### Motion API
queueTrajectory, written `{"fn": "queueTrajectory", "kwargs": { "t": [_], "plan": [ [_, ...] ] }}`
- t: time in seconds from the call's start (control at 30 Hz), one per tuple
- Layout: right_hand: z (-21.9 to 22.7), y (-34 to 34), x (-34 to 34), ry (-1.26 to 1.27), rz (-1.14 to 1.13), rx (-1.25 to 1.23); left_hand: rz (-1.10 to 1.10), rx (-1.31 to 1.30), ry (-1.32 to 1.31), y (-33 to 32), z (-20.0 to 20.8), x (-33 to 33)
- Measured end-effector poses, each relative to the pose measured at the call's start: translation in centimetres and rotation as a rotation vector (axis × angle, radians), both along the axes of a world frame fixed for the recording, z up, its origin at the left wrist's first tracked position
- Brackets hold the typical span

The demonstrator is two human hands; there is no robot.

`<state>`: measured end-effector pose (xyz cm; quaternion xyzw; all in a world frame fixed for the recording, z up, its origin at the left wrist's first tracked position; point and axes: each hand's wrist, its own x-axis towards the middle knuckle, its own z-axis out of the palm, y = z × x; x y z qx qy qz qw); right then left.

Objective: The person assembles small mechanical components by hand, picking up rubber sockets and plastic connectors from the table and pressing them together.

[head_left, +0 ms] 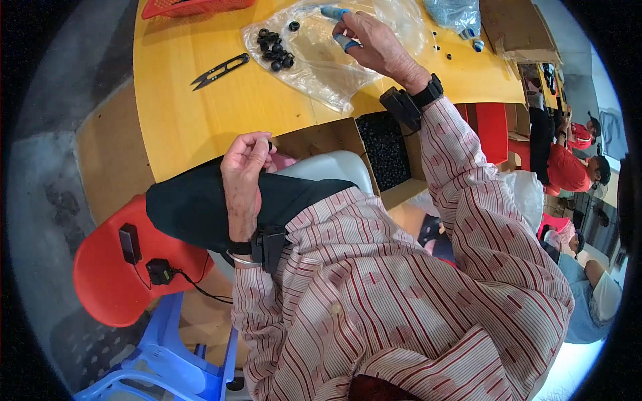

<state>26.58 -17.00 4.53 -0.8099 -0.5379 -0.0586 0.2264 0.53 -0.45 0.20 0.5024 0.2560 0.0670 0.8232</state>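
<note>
My left hand (244, 170) is closed in a pinch in front of the table's near edge, above my dark-trousered leg. Between its thumb and fingers a bit of a small black part (269, 145) shows; most of it is hidden. Over the clear plastic bag (314, 73) on the table, my right hand (374, 43) hovers with fingers apart and bent, and I see nothing in it. Blue wraps (346, 43) cover some of its fingertips. A cluster of small round black parts (274, 50), some ring-like, lies on the bag's left part.
Black thread snips (221, 71) lie left of the bag. A red basket (194, 7) stands at the far left, a cardboard box (521, 30) at the far right. Below the table edge, an open carton (384, 150) holds many black pieces. Other people sit at the right.
</note>
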Motion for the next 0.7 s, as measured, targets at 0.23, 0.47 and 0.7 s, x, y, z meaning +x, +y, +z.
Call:
{"fn": "queueTrajectory", "kwargs": {
  "t": [0.23, 0.47, 0.7],
  "plan": [
    [4.8, 0.4, -0.1, -0.114, 0.025, 0.008, -0.034, -0.002, -0.003, 0.0, -0.1, -0.1],
    [-0.5, -0.7, -0.1, 0.141, -0.099, 0.017, -0.027, -0.018, -0.016, -0.2, -0.2, -0.4],
    [-2.0, -2.5, 0.3, 0.215, -0.24, -0.004, -0.025, 0.023, -0.017, 0.0, -0.5, 0.1]
  ]
}}
